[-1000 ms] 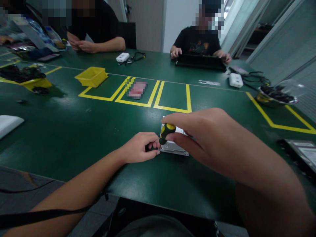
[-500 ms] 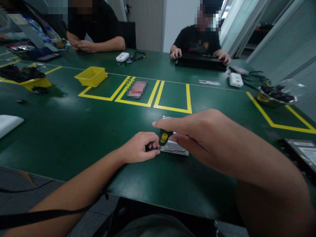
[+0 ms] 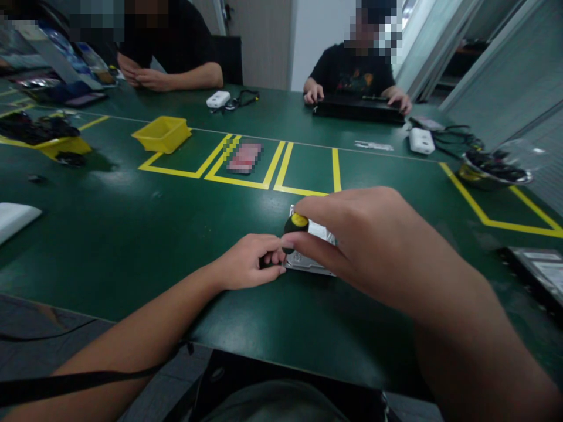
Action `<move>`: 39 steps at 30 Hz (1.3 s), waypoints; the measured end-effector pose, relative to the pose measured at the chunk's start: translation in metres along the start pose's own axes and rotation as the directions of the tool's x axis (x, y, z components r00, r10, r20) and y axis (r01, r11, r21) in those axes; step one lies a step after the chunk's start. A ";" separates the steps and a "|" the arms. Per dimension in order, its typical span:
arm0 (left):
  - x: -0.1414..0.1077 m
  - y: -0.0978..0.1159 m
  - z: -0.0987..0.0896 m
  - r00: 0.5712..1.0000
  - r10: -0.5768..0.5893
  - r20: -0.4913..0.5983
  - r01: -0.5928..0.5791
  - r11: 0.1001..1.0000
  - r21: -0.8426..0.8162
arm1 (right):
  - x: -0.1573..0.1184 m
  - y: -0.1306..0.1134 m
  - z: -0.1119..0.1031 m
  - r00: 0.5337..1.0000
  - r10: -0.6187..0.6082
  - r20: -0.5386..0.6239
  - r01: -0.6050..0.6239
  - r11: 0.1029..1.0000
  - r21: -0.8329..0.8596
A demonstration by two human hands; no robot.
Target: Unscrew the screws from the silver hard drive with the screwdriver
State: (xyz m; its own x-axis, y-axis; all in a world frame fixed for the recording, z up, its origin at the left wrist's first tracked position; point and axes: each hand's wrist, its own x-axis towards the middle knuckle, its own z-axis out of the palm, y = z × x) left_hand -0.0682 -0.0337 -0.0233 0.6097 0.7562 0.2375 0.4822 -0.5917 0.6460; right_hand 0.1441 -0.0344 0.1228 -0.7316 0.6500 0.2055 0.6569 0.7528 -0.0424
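Note:
A silver hard drive lies flat on the green table in front of me, partly covered by my hands. Curled at its left edge, my left hand has its fingers and thumb closed against the drive. My right hand comes over from the right and pinches a stubby black and yellow screwdriver between thumb and forefinger. The screwdriver stands roughly upright over the drive's left side, near my left fingertips. Its tip is hidden.
Another hard drive lies at the right edge. Beyond are a yellow bin, a pink-red item inside yellow tape, a metal bowl of dark parts, and a white adapter. Two people sit across, one touching a black case.
My right thumb and forefinger have turned round the screwdriver handle, which now shows its yellow end. The left hand and the hard drive have stayed in place.

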 end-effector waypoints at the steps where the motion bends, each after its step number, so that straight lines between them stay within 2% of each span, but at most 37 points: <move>1: 0.000 0.000 0.000 1.000 0.000 -0.005 0.000 1.000 -0.002 | 0.000 0.000 0.000 1.000 0.006 -0.016 -0.007 1.000 -0.021; 5: 0.000 0.002 -0.001 1.000 -0.002 -0.019 0.002 1.000 -0.013 | 0.000 0.000 0.001 0.999 0.015 -0.036 -0.016 0.999 -0.030; 10: 0.000 0.001 0.000 1.000 0.004 -0.013 -0.004 1.000 -0.009 | -0.001 0.001 -0.001 0.999 -0.006 0.038 0.005 0.999 0.033; 18: 0.000 -0.001 0.000 1.000 0.026 -0.006 -0.026 1.000 0.012 | -0.003 0.001 -0.004 0.995 -0.049 0.089 0.033 0.983 0.181; 25: -0.001 -0.003 0.001 0.998 0.059 -0.017 -0.058 0.997 0.047 | -0.003 0.004 -0.001 0.997 -0.051 0.062 0.041 0.987 0.157; 31: 0.000 -0.003 0.000 0.999 0.048 -0.007 -0.048 0.999 0.018 | -0.003 0.007 0.003 0.997 -0.078 -0.015 0.079 0.982 0.170; 39: -0.001 -0.002 -0.001 0.999 0.034 0.005 -0.034 0.999 0.010 | -0.006 0.010 0.000 0.991 -0.135 -0.024 0.137 0.977 0.166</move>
State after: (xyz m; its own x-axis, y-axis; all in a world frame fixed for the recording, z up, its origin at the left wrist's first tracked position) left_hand -0.0698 -0.0329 -0.0238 0.6288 0.7343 0.2558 0.4675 -0.6198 0.6303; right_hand 0.1552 -0.0306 0.1211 -0.8089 0.5398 0.2331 0.5110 0.8415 -0.1752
